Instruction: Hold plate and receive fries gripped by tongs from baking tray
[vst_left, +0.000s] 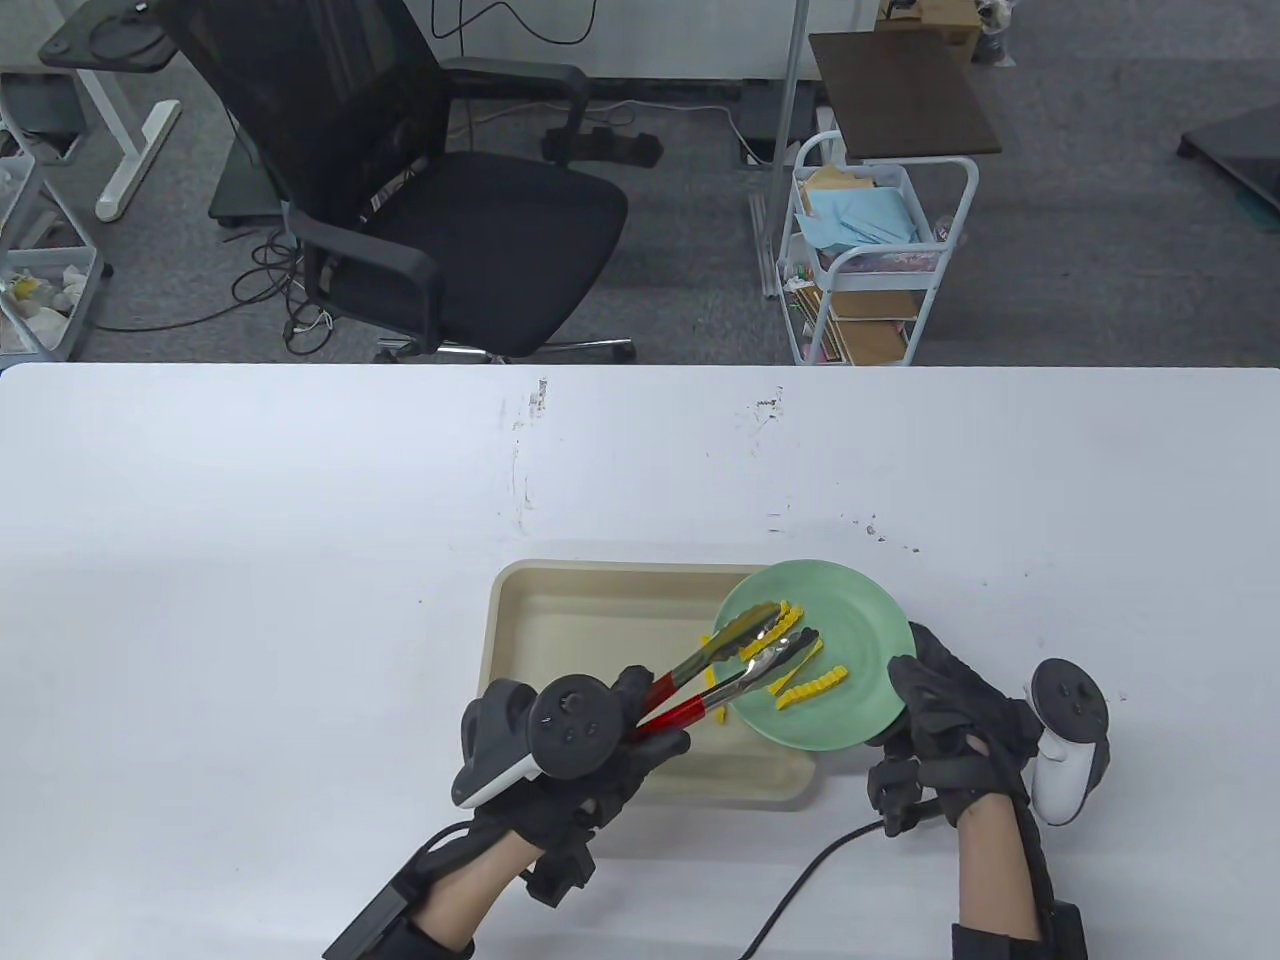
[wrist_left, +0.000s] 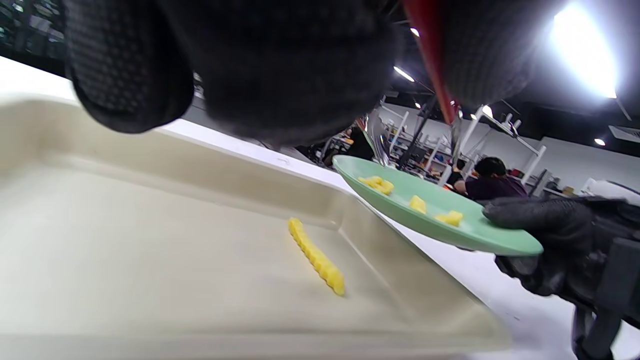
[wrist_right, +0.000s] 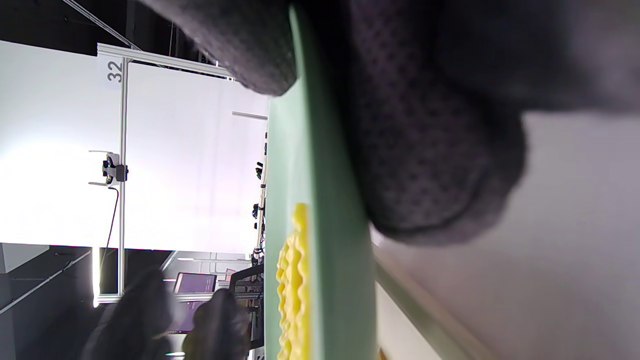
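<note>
My right hand holds the green plate by its near rim, lifted and tilted over the right end of the beige baking tray. Several yellow crinkle fries lie on the plate. My left hand grips the red-handled tongs; their metal tips reach over the plate among the fries. I cannot tell whether they pinch one. In the left wrist view one fry lies in the tray, below the plate. In the right wrist view the plate's edge sits between my fingers.
The white table spreads around the tray. A black cable runs from my right wrist to the front edge. A black office chair and a white cart stand beyond the table's far edge.
</note>
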